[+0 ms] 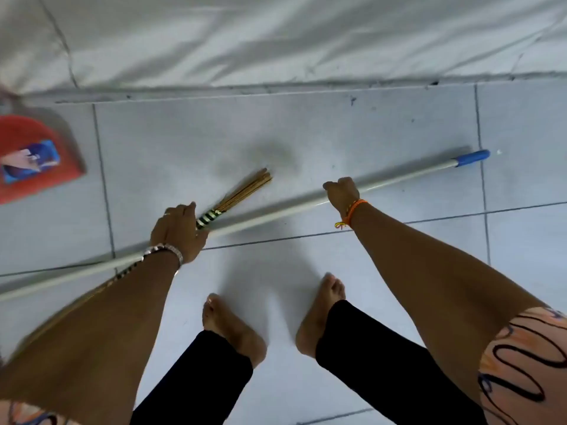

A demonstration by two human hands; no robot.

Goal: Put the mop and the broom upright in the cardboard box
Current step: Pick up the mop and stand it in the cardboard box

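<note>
The mop's long white pole (pixel 408 174) with a blue end cap (pixel 472 157) runs low across the tiled floor from lower left to upper right. My right hand (pixel 342 191) is closed around it near the middle. A stick broom (pixel 242 191), a bundle of thin brown sticks with a green and white binding, points up and right beside the pole. My left hand (pixel 179 233) grips the broom at its binding, and the broom's far part runs under my left forearm. No cardboard box is in view.
A red dustpan (pixel 33 157) with a blue label lies at the left edge. A white wall (pixel 276 38) meets the floor just beyond the pole. My bare feet (pixel 233 329) stand on the tiles below the hands.
</note>
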